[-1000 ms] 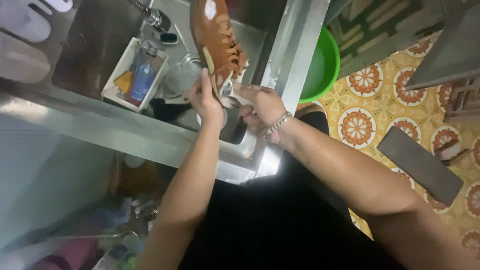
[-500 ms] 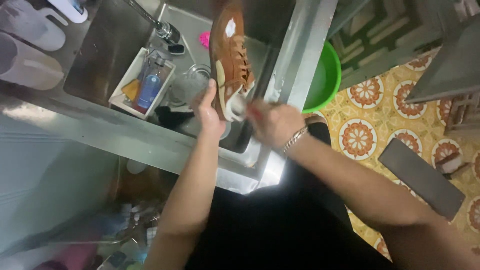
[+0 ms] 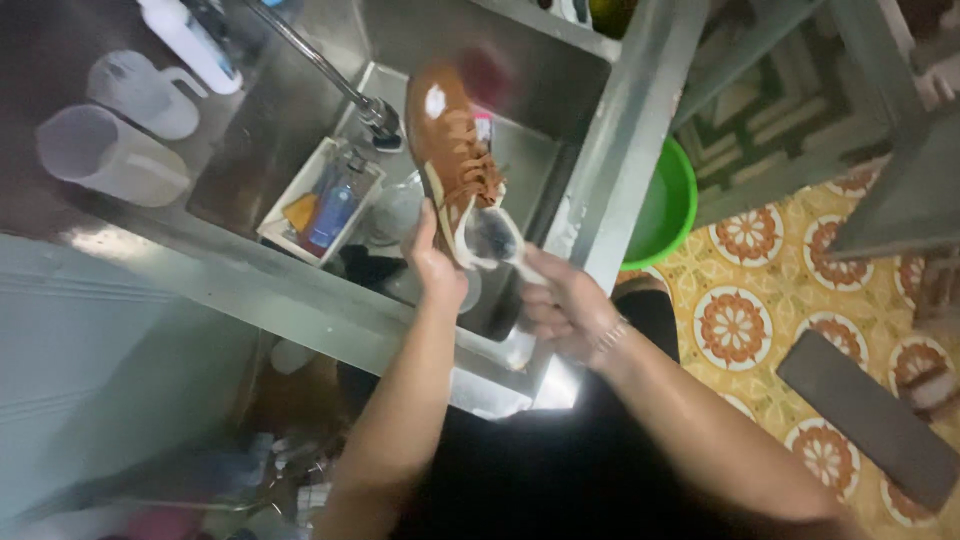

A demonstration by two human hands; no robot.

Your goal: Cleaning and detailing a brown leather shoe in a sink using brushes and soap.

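Over the steel sink (image 3: 560,110), near its front edge, the left hand (image 3: 437,268) grips the brown lace-up shoe (image 3: 452,160) by its heel, steadying it, while the right hand (image 3: 560,310) pinches something pale against the heel.

A steel sink (image 3: 560,90) with a tap (image 3: 330,75) fills the far middle. Two pale jugs (image 3: 110,150) stand at far left. On the right, patterned orange floor tiles (image 3: 745,325), a green basin (image 3: 665,205), a dark mat (image 3: 865,415).

left hand (image 3: 437,268) holds brown shoe (image 3: 455,160) | right hand (image 3: 565,312) at heel | over sink (image 3: 560,80)
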